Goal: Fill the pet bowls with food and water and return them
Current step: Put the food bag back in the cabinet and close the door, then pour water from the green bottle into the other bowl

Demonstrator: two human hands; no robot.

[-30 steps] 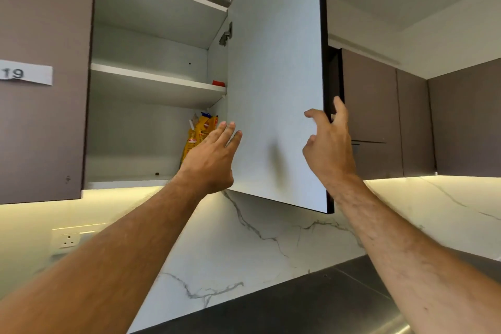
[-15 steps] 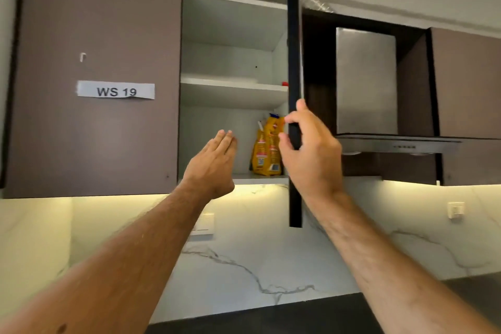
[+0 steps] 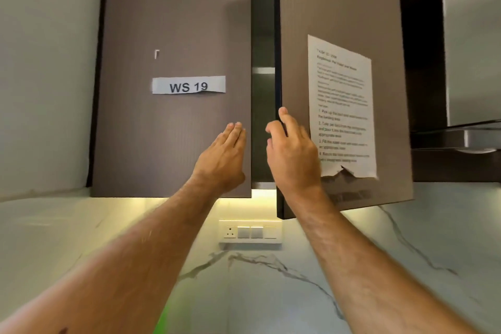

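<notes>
We hold the right cabinet door (image 3: 339, 22) ajar by its near edge, our right hand (image 3: 292, 154) curled around it with fingers behind the panel. Our left hand (image 3: 223, 158) lies flat, fingers straight, against the closed left door (image 3: 173, 22) marked "WS 19" (image 3: 189, 85). A printed sheet (image 3: 343, 106) is stuck on the right door. We cannot see the pet bowls or the food.

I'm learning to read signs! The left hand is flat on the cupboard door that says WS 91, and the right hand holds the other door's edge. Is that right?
Nearly. In the head view the label reads WS 19, not WS 91. The left hand lies flat on that door, and the right hand holds the other door's edge.
</notes>
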